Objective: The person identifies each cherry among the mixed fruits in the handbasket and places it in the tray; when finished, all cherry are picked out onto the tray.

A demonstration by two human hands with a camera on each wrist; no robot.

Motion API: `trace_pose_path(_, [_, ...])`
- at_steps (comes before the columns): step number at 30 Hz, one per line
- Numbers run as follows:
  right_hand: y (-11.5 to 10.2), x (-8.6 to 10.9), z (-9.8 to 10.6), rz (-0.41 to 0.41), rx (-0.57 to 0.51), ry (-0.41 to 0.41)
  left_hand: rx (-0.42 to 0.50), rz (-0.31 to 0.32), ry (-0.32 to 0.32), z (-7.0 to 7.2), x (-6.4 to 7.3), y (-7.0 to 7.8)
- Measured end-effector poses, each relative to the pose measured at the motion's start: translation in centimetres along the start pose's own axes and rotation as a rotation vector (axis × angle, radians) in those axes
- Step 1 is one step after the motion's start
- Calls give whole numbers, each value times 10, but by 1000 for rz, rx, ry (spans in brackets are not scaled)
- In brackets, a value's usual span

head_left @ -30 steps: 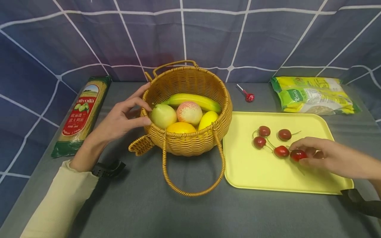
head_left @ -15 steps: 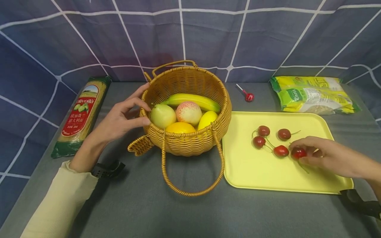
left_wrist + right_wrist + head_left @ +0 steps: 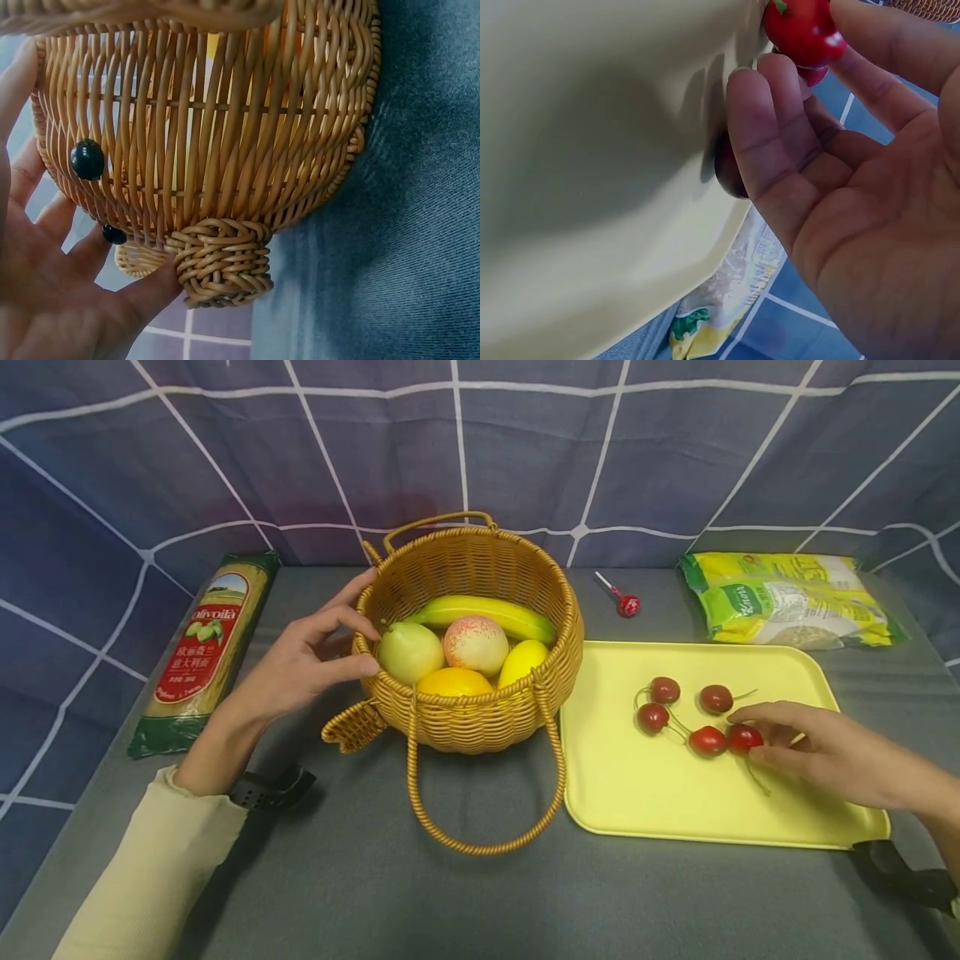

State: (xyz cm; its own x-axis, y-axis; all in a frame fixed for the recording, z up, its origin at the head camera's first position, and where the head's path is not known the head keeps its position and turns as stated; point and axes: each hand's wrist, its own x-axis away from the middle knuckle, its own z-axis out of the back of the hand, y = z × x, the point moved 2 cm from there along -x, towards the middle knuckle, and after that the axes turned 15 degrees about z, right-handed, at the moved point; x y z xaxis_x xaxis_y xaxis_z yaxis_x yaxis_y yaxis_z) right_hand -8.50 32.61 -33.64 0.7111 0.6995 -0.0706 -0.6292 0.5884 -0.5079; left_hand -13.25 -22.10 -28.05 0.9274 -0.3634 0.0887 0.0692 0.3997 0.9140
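My left hand [image 3: 300,660] holds the side of a brown wicker basket [image 3: 465,727] by its rim, fingers spread and fingertips right at the edge. In the left wrist view, the thumb lies against a woven knob [image 3: 221,262] on the basket. Inside sit a green pear [image 3: 410,653], a peach [image 3: 476,645], a banana [image 3: 487,614], an orange-yellow fruit [image 3: 453,682] and a yellow fruit [image 3: 525,662]. Over a yellow tray [image 3: 637,793], my right hand [image 3: 825,747] pinches a red cherry [image 3: 745,739] between thumb and index finger. Its stem trails toward me. Several other cherries [image 3: 708,742] lie close by.
A green-and-red spaghetti pack [image 3: 202,652] lies left of the basket. Behind the tray are a red lollipop [image 3: 628,605] and a yellow-green Knorr bag [image 3: 795,602]. The basket's handle [image 3: 487,847] droops onto the grey table toward me. A blue checked cloth [image 3: 525,452] stands behind.
The pinched cherry has shifted slightly left and away from me, up beside its neighbour, and its stem has swung. My right fingers have spread a little. The left hand and basket stay almost unchanged.
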Motion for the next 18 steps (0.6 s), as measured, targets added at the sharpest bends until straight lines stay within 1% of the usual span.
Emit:
trace_pose_path(7, [-1, 1, 1, -31, 5, -2, -4, 2, 3, 0, 0, 0])
trace_pose_path(12, [-7, 1, 5, -44, 23, 37, -26, 17, 13, -1, 4, -1])
trace_pose_path(16, [-16, -1, 11, -45, 80, 95, -76, 39, 26, -1, 12, -2])
trace_pose_path(18, [-21, -4, 15, -53, 123, 118, -126, 38, 52, 0, 17, -4])
